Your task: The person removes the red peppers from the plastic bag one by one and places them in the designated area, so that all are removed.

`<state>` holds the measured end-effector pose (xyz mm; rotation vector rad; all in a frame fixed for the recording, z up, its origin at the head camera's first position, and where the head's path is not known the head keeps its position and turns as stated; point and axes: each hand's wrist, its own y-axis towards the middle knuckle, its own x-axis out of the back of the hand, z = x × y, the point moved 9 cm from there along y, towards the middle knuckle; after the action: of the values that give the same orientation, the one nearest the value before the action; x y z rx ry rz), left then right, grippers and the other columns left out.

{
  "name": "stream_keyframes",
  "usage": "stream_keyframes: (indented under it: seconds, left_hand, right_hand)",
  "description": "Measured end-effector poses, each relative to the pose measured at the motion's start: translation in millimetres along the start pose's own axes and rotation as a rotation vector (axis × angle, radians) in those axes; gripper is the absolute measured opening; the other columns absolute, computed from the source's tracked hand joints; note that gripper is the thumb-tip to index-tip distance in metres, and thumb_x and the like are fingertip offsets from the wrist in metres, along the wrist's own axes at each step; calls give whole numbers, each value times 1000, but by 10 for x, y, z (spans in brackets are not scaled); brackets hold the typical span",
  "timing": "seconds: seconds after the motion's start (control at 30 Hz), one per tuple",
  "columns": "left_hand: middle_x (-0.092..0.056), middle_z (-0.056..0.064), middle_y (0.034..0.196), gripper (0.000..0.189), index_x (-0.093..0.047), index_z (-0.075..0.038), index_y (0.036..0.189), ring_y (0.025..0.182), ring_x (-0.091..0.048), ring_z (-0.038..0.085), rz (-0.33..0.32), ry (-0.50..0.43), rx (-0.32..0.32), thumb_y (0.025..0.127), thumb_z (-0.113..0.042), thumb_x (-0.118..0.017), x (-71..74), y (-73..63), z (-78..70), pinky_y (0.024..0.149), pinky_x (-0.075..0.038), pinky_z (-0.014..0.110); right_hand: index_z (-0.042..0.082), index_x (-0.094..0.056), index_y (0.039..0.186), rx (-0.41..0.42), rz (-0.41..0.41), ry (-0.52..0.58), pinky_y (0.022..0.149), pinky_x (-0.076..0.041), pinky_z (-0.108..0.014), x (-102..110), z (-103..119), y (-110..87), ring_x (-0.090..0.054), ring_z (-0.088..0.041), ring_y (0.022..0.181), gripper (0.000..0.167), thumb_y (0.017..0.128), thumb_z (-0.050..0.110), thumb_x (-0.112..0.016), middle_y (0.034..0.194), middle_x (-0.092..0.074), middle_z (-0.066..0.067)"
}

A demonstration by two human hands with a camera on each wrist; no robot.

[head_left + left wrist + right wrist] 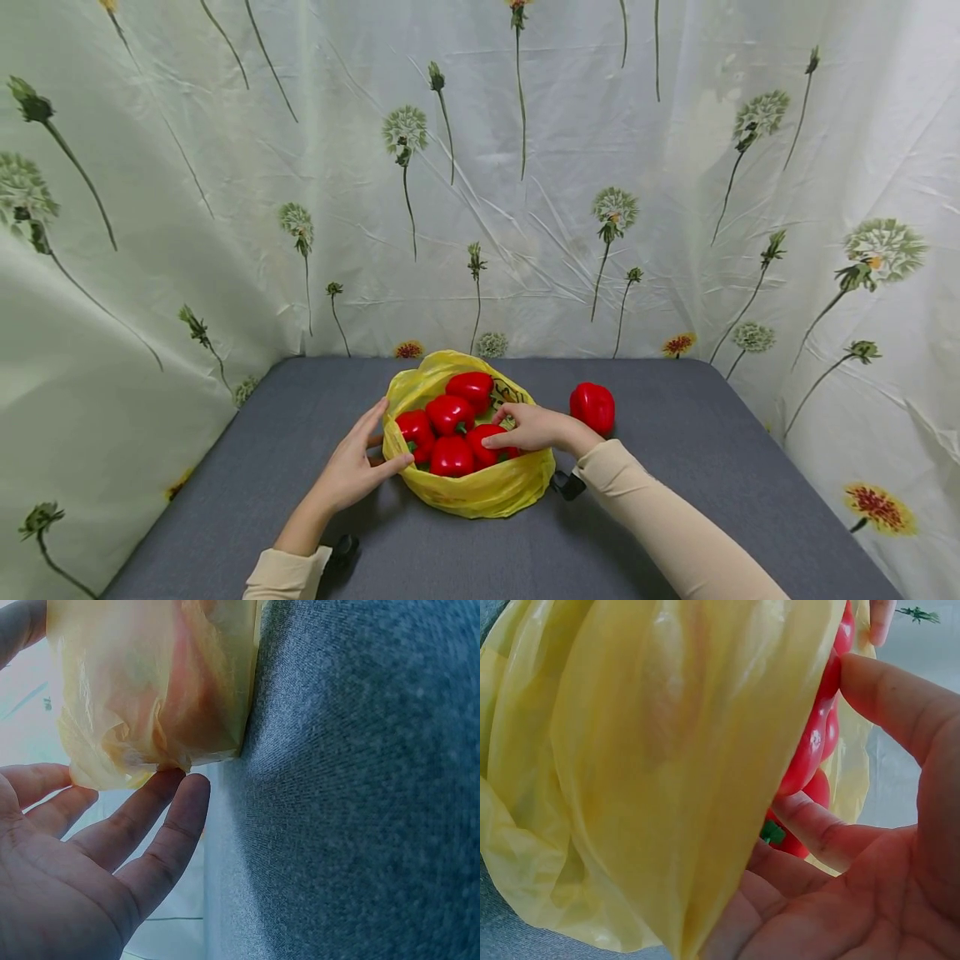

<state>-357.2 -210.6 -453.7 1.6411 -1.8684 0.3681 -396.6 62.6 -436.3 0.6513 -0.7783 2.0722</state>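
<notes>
Left hand (352, 472) — fingers spread, laid against left side of yellow plastic bag (487, 496) on grey worktop (450, 562) | right hand (531, 427) — red bell pepper (489, 457) pinched between thumb and fingers, bag's right front | loose bell pepper (593, 406) located right of bag, right hand nearer

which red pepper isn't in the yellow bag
The lone red pepper on the grey table, to the right of the yellow bag; the other visible peppers are all inside that bag.
</notes>
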Motion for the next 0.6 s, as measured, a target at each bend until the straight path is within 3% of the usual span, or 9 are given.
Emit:
stream_keyframes:
  seconds: [0.3,0.6]
  left_hand:
    - [-27,19,176,106,-24,-12,172,137,-61,50,3,-7,7,92,-38,-87,-7,7,10,96,-65,44]
    - [-24,19,177,106,-22,-12,173,138,-60,50,12,-23,5,92,-37,-87,-23,12,7,95,-65,43]
  right_hand:
    - [12,-63,127,4,-15,6,75,-47,-30,5,-6,14,-57,-17,94,45,99,43,-77,109,-63,-4]
    - [11,-64,127,18,-25,1,70,-45,-27,15,18,-1,-53,-13,78,43,99,41,-77,96,-60,-3]
